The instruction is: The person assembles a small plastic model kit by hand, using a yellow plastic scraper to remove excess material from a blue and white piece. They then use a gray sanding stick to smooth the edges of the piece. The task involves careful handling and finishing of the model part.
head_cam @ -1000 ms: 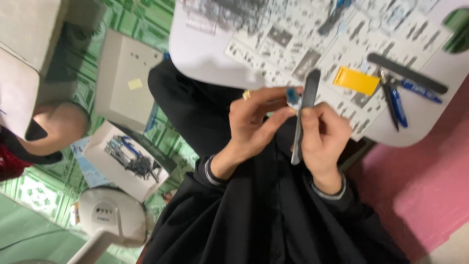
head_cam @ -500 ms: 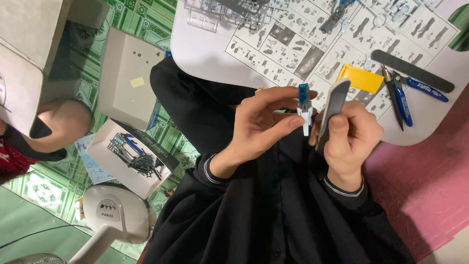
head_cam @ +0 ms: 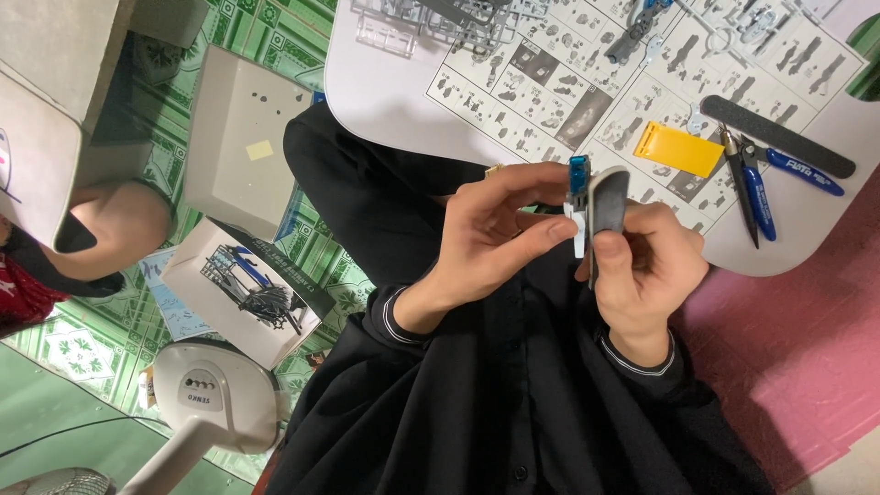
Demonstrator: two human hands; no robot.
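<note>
- The white table [head_cam: 385,101] is the biggest thing before me. It carries an instruction sheet [head_cam: 587,82] full of small drawings, clear and grey part frames [head_cam: 440,23] at the far edge, a yellow flat piece [head_cam: 678,148], blue-handled nippers [head_cam: 756,188] and a long dark sanding stick [head_cam: 779,137].
- On the floor at my left stand an open white box [head_cam: 243,147], a smaller box with dark part frames inside [head_cam: 252,289], and a white fan base [head_cam: 215,394].
- My right hand [head_cam: 646,275] is closed on a dark file [head_cam: 605,206], held upright, thumb pressing on its face. The file seems stiff and thin, so I think it is good to hold it low, near the working end, for control.
- My left hand [head_cam: 495,234] pinches the small blue and white plastic part [head_cam: 577,197] between thumb and fingers [head_cam: 541,179], above my lap and just in front of the table edge, and the part touches the file.
- This part looks very light, hard and smooth, so I judge it can slip or jump away easily. Thin ends may snap; better to grip the flat sides firmly, not the tips.
</note>
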